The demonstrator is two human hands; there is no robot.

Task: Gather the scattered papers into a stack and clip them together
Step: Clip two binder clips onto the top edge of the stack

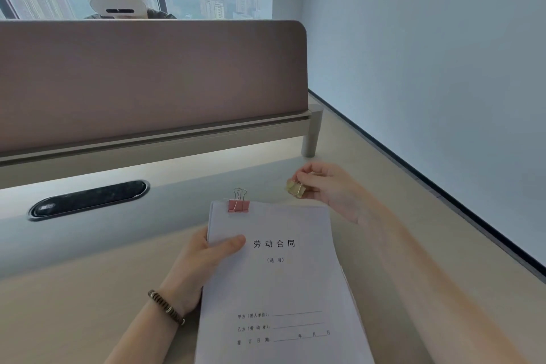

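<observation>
Pinching a gold clip (295, 188) open, the right hand (328, 186) should seat it squarely beside the pink clip (238, 205); the left hand (204, 257) gripped the stack (280, 284).

Top sheet of paper stack (277, 284) — title 劳动合同, below it (通用).

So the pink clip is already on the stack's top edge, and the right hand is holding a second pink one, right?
Not quite: the head view shows the clip in the right hand is gold, not pink. The pink clip is indeed on the stack's top edge.
</observation>
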